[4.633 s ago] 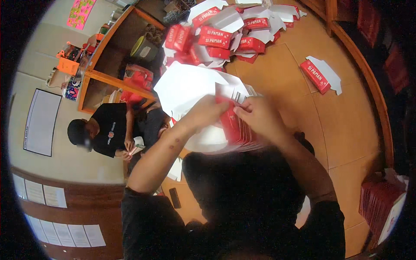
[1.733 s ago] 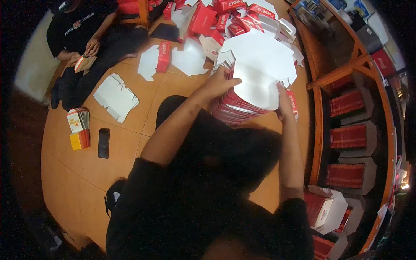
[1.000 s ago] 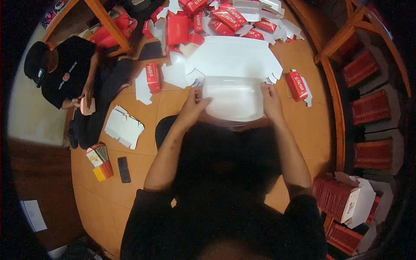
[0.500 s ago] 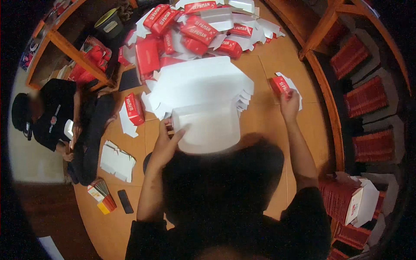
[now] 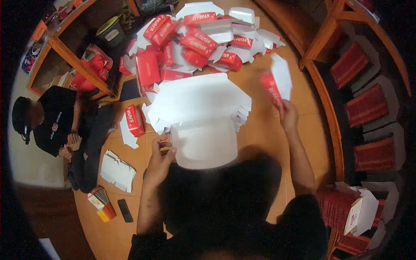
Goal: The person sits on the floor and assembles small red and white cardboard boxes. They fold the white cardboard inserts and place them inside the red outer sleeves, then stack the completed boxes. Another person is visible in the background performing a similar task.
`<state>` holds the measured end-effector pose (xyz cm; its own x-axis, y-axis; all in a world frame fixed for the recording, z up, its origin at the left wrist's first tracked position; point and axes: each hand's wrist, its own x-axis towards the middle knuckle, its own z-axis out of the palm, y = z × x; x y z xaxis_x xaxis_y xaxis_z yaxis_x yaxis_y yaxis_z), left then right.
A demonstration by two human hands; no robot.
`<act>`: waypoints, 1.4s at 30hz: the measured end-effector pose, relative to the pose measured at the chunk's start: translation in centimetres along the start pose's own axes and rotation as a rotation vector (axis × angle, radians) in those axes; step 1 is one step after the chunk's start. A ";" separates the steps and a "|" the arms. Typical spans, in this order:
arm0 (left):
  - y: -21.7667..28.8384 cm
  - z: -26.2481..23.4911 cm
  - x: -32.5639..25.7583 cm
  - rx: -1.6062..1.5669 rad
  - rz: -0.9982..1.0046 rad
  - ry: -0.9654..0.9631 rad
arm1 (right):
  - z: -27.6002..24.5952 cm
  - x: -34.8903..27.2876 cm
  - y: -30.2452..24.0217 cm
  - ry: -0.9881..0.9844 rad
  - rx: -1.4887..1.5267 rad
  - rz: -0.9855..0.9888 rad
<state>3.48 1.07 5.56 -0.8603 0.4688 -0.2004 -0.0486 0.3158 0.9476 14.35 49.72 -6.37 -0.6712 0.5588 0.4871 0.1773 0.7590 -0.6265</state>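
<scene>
A stack of flat white unfolded cartons [image 5: 197, 102] lies on the wooden floor in front of me, with one white flap [image 5: 204, 142] nearest my lap. My left hand [image 5: 159, 155] rests at the stack's left edge, fingers curled on the flap's corner. My right hand [image 5: 288, 113] is raised to the right and holds a folded red and white carton [image 5: 276, 84] above the floor.
A heap of folded red cartons [image 5: 195, 39] lies beyond the stack. A person in black [image 5: 52, 121] sits at the left beside a wooden rack [image 5: 73, 60]. Flat white cartons [image 5: 117, 171], a phone [image 5: 125, 210] and shelves of red stacks [image 5: 368, 117] surround me.
My right hand has lifted the red carton off the floor and raised it. The left hand stays at the stack's left edge. The view has shifted slightly.
</scene>
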 end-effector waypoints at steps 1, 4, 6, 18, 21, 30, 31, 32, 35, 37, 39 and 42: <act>-0.1 -0.4 -0.5 0.025 0.069 0.070 | -2.2 -0.2 -3.9 0.070 -0.161 -0.189; 0.5 -1.8 -2.0 -0.010 0.340 0.303 | -9.2 -2.4 -15.1 0.085 -0.287 -0.563; 4.0 -1.9 -3.8 -0.212 0.437 0.194 | -13.7 -4.0 -23.2 -0.032 -0.366 -0.661; -2.8 1.2 -2.2 0.586 0.681 0.094 | -17.2 -9.4 -24.8 -0.086 -0.529 -0.552; -2.7 1.1 -1.9 0.566 0.686 0.083 | -16.9 -10.0 -22.2 0.037 -0.444 -0.340; -4.9 1.5 0.7 -0.413 0.062 0.288 | -9.4 -18.5 -2.1 -0.267 -0.417 0.173; -5.3 1.2 1.2 -0.406 -0.005 0.225 | -8.9 -19.2 -0.4 -0.385 -0.486 0.222; -4.5 1.2 1.4 -0.382 -0.074 0.160 | -8.3 -20.0 1.4 -0.503 -0.547 0.279; -3.1 0.5 1.1 -0.365 -0.131 0.078 | -6.0 -17.3 0.1 -0.137 -0.172 0.599; -4.4 0.1 2.4 -0.246 -0.107 0.041 | -4.9 -14.5 -4.2 0.076 0.231 0.396; -4.3 0.2 3.3 -0.145 -0.095 0.011 | -3.6 -13.3 -12.0 -0.080 0.450 0.378; -0.6 1.3 3.9 0.061 -0.194 -0.008 | 0.8 -12.5 -18.2 -0.182 0.876 0.280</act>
<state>0.83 3.72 3.86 -0.8338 0.4003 -0.3801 -0.1821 0.4505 0.8740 18.91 28.68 -1.51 -0.8015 0.5661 0.1929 -0.2062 0.0412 -0.9776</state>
